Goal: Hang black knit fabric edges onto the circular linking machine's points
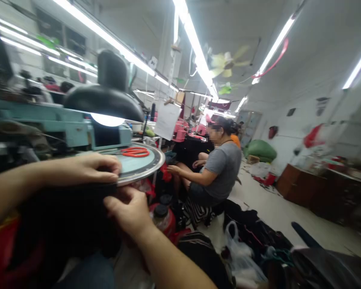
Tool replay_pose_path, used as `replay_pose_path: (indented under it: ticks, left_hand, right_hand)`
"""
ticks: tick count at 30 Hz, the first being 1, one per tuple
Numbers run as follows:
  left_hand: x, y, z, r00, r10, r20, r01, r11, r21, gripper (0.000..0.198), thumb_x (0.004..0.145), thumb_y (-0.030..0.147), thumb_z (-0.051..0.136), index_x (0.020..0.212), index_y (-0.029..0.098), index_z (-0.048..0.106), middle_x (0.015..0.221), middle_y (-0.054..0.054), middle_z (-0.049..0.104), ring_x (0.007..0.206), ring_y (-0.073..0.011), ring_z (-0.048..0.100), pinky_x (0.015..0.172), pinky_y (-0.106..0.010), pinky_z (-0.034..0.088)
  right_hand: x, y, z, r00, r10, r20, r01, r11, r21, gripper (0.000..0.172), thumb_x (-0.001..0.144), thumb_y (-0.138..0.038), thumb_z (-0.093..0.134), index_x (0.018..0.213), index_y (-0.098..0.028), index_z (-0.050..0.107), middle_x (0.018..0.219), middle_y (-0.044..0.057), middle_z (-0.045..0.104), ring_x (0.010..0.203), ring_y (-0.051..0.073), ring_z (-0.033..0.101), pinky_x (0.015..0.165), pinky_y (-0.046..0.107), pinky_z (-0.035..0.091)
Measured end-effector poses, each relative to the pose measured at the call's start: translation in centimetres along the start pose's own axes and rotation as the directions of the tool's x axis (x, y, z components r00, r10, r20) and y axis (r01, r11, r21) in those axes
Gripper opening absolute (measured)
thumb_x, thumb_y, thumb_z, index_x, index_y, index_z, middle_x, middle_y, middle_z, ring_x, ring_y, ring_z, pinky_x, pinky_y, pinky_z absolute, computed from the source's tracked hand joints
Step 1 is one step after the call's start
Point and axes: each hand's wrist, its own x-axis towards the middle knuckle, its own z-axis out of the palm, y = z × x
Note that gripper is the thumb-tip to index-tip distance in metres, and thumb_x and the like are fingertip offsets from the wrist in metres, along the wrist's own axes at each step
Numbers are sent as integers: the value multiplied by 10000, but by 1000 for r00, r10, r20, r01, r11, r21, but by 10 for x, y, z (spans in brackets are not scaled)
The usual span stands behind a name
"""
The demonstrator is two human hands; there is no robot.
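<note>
Overhead we see long fluorescent lights (200,56) and a pale yellow fan (228,63), with a sheet of paper (167,121) hanging lower down. Beyond it we have a co-worker (224,164) in a grey top, seated side-on to us, and a bulky green sack (260,150) farther back. To our right are a translucent plastic bag (243,255) and a brown cabinet (299,188).

Black cloth (75,224) blurred, forearms (168,253) cut off

Scissors (136,152) on disc (138,163), cloth (69,220) before it, co-worker (224,166) right.
</note>
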Motion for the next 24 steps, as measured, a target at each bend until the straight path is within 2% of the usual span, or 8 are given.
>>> replay_pose_path:
  ticks: [3, 7, 10, 14, 19, 24]
  left_hand:
    - [-6, 15, 3, 997, 68, -43, -68, 998, 1, 426, 970, 506, 494, 897, 113, 641, 907, 5, 605, 866, -130, 530, 814, -168, 415]
    - [-6, 16, 4, 996, 83, -24, -84, 996, -7, 372, 949, 463, 499, 904, 125, 648, 926, -20, 613, 881, -150, 555, 826, -200, 434]
    - [-6, 13, 5, 997, 74, -36, -74, 997, -1, 348, 925, 467, 527, 903, 141, 647, 924, -22, 622, 873, -157, 567, 809, -208, 444]
    - [-7, 12, 7, 995, 63, -71, -62, 998, 27, 344, 920, 474, 521, 903, 151, 639, 913, -20, 624, 859, -157, 567, 786, -204, 447]
    - [-5, 13, 10, 995, 57, -81, -54, 998, 39, 319, 918, 452, 517, 909, 156, 634, 917, -22, 622, 860, -160, 565, 789, -212, 449]
    - [-4, 13, 10, 995, 70, -78, -67, 997, 33, 339, 919, 472, 509, 908, 157, 635, 922, -25, 617, 863, -163, 559, 790, -214, 449]
  right_hand:
    - [-7, -3, 12, 996, 35, -78, -24, 989, 144, 245, 744, -363, 722, 826, -138, 774, 682, 20, 705, 563, 140, 585, 529, 244, 484]
    - [-11, -7, 15, 991, 70, -111, -38, 962, 269, 241, 719, -297, 724, 892, -134, 760, 718, 17, 717, 527, 110, 572, 512, 229, 470]
    - [-9, -11, 19, 989, 77, -128, -27, 936, 352, 243, 693, -326, 764, 833, -129, 737, 692, 9, 696, 534, 113, 589, 522, 236, 498]
    - [-5, -13, 19, 982, 51, -184, 10, 949, 316, 177, 716, -297, 735, 778, -131, 736, 620, -17, 653, 499, 86, 542, 512, 221, 483]
    - [-3, -15, 15, 978, 80, -192, -3, 929, 370, 215, 698, -326, 777, 787, -135, 736, 634, -16, 651, 517, 83, 523, 472, 203, 438]
    - [-2, -17, 14, 973, 86, -213, -1, 929, 369, 203, 691, -328, 776, 732, -134, 730, 605, -27, 620, 474, 55, 433, 434, 191, 361]
